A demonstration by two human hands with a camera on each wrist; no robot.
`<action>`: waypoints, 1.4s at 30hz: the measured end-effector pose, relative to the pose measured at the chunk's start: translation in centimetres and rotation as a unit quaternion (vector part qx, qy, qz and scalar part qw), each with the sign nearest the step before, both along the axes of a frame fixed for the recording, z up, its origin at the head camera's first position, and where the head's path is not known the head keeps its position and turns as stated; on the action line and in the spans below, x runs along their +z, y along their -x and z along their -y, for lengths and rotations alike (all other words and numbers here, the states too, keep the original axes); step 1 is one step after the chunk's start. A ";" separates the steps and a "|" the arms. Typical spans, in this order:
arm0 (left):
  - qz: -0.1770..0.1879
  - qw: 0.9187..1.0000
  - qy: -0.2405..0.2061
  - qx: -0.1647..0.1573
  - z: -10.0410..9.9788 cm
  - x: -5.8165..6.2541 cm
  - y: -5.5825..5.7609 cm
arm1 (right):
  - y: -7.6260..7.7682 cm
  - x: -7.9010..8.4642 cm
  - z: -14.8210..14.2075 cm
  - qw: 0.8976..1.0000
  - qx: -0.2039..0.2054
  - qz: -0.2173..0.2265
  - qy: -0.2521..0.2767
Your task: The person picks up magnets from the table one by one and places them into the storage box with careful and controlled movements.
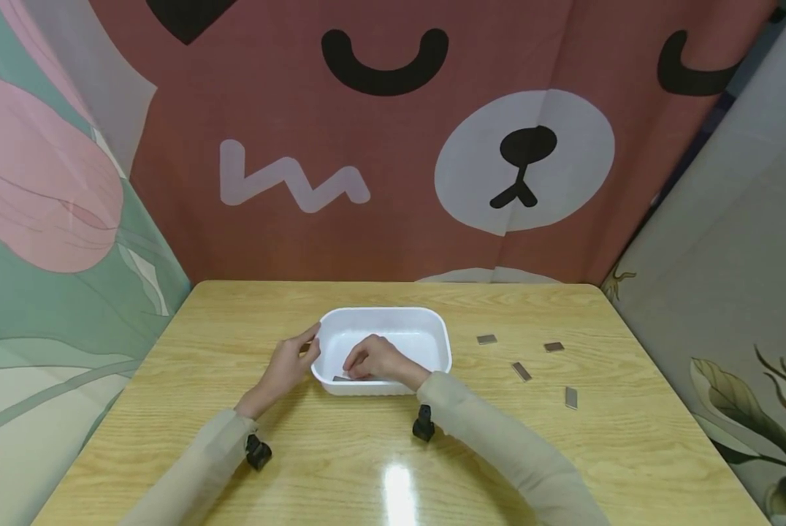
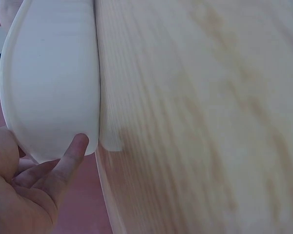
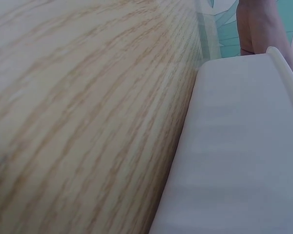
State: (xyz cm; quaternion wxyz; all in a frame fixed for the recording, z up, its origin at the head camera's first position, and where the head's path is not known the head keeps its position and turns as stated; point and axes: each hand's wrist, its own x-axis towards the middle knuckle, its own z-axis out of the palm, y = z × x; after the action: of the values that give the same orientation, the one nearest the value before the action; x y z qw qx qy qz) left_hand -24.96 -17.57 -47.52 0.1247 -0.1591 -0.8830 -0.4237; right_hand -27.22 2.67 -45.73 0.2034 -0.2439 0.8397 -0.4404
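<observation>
Hands first, in the head view: the left hand (image 1: 286, 369) is at the left end of the white tub (image 1: 435, 319), fingers and thumb spread against its outside, not wrapped round it. The right hand (image 1: 380, 358) reaches into the tub with fingers and thumb curled together low by the near wall; whether anything is pinched there I cannot tell. Just beside those fingertips, inside the tub, shows a dark strip (image 1: 342, 378). Right of the tub, four small flat pieces lie on the table (image 1: 498, 453): a grey piece (image 1: 486, 339) closest to it, a brownish piece (image 1: 554, 347) farther right, a slanted piece (image 1: 521, 371) between, and an upright-lying piece (image 1: 571, 398) outermost, nearer the person. They look thin, light and stiff, perhaps smooth; being so flat, they would best be taken by opposite long edges with fingertip and thumb, since a broad face offers little hold.

From the left wrist, one finger extends straight against the tub's outer wall near its base, the others bent beneath the end. The tub seems to be light, smooth plastic, likely to slide if pushed, so an end wall or the lip is the place to steady it.

Right wrist view: the tub's near outer wall shows faint ribs and stands on the table; the right hand's fingers are out of sight.
</observation>
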 end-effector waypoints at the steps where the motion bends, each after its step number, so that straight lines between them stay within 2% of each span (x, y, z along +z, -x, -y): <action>1: 0.001 1.000 0.000 0.000 0.0 0.0 0.0 | 0.0 0.0 0.0 1.000 0.001 -0.002 -0.001; 10: -0.001 1.000 -0.002 -0.001 0.0 -0.1 0.1 | -0.1 0.1 0.0 1.000 0.007 -0.004 0.003; 20: -0.004 1.000 0.001 -0.001 -0.1 0.1 -0.1 | -0.1 0.0 -0.1 1.000 0.002 0.016 0.015; 29: -0.010 1.000 0.002 -0.002 -0.1 0.2 -0.2 | -0.2 0.3 -0.4 1.000 0.000 0.009 0.014; 35: -0.001 1.000 -0.001 0.002 -0.1 0.2 -0.2 | -0.5 0.7 -0.6 1.000 0.000 0.016 0.019; 42: 0.014 1.000 0.002 0.000 -0.1 0.3 -0.3 | -0.7 1.0 -0.9 1.000 0.003 -0.003 0.007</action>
State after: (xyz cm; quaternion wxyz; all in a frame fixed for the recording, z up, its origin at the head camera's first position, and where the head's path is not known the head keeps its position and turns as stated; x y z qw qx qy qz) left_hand -24.71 -17.51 -47.24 0.1116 -0.1531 -0.8855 -0.4244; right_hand -26.52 3.54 -44.73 0.2005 -0.2489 0.8364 -0.4453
